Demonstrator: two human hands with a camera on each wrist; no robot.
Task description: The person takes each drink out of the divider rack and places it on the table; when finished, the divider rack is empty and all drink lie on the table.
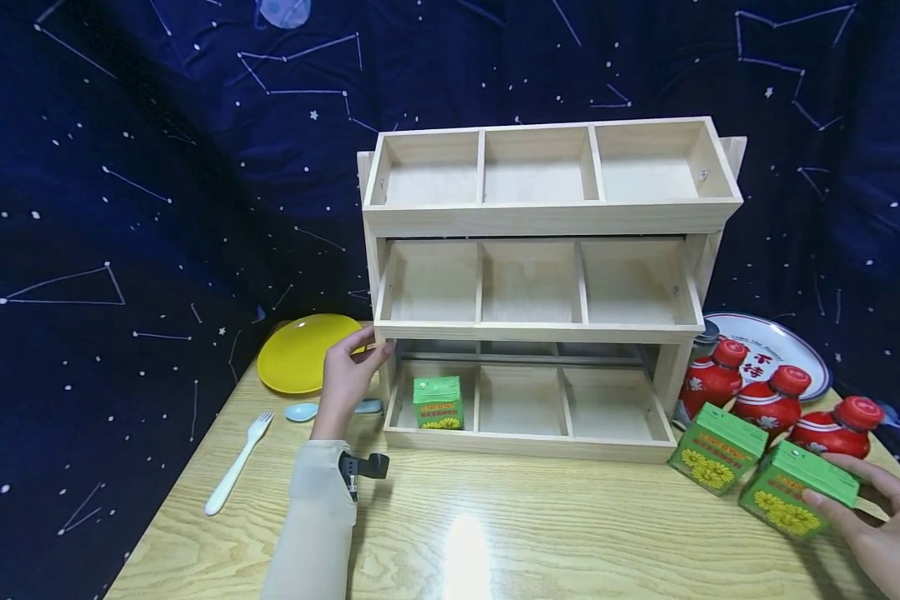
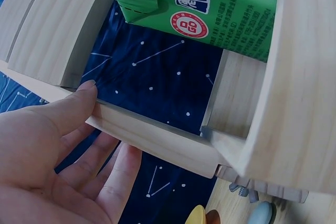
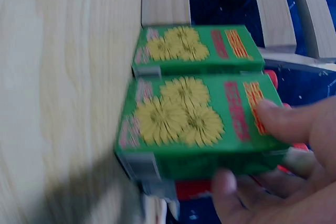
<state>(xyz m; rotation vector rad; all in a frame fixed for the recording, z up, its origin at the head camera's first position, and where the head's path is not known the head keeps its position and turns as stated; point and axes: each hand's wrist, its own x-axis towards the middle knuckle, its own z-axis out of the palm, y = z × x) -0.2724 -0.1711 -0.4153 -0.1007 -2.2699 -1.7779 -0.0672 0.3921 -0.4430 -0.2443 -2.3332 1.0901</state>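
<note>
A three-tier wooden rack [image 1: 528, 333] with divided compartments stands on the table. At its left upright, my left hand [image 1: 345, 375] grips the wood, thumb on one side and fingers [image 2: 119, 182] on the other. On the right, my right hand [image 1: 888, 521] holds a green drink carton [image 1: 795, 492] with yellow flowers, thumb on its front face. Right beside that one is a second green carton [image 1: 716, 450]; in the right wrist view this second carton [image 3: 197, 48] lies just beyond the held carton [image 3: 178, 114]. A third green carton [image 1: 438, 403] sits in the bottom tier's left compartment.
Several red bottles [image 1: 772, 400] stand behind the cartons, before a white plate [image 1: 813, 358] with a blue rim. Left of the rack are a yellow plate [image 1: 300, 358], a light-blue spoon [image 1: 302, 412] and a white fork [image 1: 236, 471]. A dark starry cloth [image 1: 157, 208] hangs behind.
</note>
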